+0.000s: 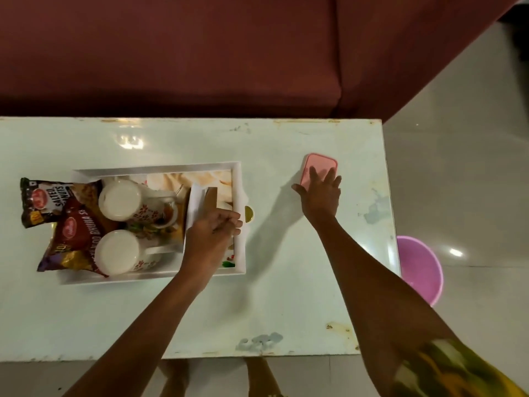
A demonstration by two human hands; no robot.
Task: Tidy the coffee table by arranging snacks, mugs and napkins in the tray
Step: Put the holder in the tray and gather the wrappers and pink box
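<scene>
A: Status of the tray (240,179)?
B: It sits on the coffee table (286,296), holding two mugs (120,200) on their sides and snack packets (45,202) overhanging its left end.
A: Left hand (211,236)?
B: Inside the tray's right end, fingers closed on white napkins (196,204).
A: Right hand (322,193)?
B: Fingers spread flat on a pink case (317,163), well right of the tray.

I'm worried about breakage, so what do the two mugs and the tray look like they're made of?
The two mugs look like glazed ceramic: smooth glossy white with a printed red floral pattern. The tray looks like white-painted wood or board, with thick, flat matte walls and a gold handle, though moulded plastic can't be ruled out.
</scene>
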